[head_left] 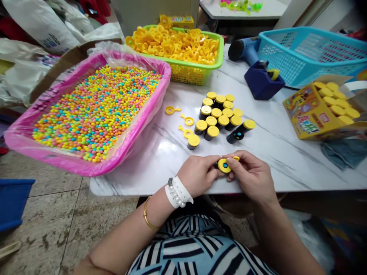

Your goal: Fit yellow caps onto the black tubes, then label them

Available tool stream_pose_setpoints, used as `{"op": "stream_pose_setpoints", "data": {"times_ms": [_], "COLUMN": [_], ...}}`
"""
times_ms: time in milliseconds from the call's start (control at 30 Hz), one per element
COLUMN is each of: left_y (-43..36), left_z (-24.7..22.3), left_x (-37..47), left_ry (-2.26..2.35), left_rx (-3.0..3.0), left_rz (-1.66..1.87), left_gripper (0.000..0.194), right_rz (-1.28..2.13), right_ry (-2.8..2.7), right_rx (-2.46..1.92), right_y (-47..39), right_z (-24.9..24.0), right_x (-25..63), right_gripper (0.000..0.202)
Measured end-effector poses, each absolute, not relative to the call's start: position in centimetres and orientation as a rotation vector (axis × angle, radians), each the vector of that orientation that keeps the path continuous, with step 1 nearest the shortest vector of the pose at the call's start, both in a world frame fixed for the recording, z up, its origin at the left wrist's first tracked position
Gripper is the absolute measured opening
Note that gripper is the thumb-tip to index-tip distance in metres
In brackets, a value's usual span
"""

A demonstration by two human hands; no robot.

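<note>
My left hand [197, 173] and my right hand [250, 175] meet at the near edge of the white marble table [286, 152], both gripping one small black tube with a yellow cap [224, 165]. The cap faces me and has a blue dot in its middle. Just beyond my hands stands a cluster of several black tubes with yellow caps [219, 114], and one capped tube [240, 131] lies on its side. Three loose yellow ring caps [185, 121] lie left of the cluster.
A pink tray of small multicoloured candy balls [94, 107] overhangs the table's left edge. A green basket of yellow caps [177, 44] stands behind, a blue basket [309, 53] at far right. A blue tape dispenser [262, 80] and a yellow box of capped tubes [318, 110] sit right.
</note>
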State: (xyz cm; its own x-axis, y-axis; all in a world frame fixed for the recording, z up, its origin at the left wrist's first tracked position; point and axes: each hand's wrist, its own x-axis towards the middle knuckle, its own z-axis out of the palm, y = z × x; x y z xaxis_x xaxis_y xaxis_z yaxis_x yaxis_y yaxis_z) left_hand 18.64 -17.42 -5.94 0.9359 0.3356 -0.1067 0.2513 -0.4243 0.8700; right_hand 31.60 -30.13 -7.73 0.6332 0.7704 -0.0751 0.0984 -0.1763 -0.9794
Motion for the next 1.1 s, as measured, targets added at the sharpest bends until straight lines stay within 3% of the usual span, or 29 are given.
{"op": "stream_pose_setpoints", "data": {"times_ms": [267,633,733,867,967,1100], "left_y": [-17.3,-18.3,-19.0,-19.8,-20.2,-20.3], "left_z": [-5.3,-5.9,-6.3,-7.2,-7.7,-8.0], "left_x": [18.3,18.6,18.2,18.2,18.3,18.4], "left_ry": [0.368,0.494,0.510,0.533,0.531,0.538], "left_rx": [2.045,1.900,1.963,2.048,2.153,2.228], "left_rz": [0.127,0.225,0.364,0.495,0.465,0.400], "left_gripper": [0.027,0.037,0.026,0.055,0.034,0.031], "right_rz": [0.685,0.719,0.656,0.495,0.562,0.950], "right_ry": [-0.766,-0.755,-0.812,-0.855,-0.780,-0.690], "right_rx": [-1.673,-1.719,-1.745,-1.762,-1.667,-1.577], "right_y": [-29.9,-29.9,-29.9,-30.2,-30.3,-29.8], "right_z": [-7.4,-7.5,-7.5,-7.9,-7.9,-6.6], "right_x": [31.3,31.3,31.1,31.0,31.6,33.5], "right_gripper": [0.015,0.022,0.019,0.028,0.032,0.029]}}
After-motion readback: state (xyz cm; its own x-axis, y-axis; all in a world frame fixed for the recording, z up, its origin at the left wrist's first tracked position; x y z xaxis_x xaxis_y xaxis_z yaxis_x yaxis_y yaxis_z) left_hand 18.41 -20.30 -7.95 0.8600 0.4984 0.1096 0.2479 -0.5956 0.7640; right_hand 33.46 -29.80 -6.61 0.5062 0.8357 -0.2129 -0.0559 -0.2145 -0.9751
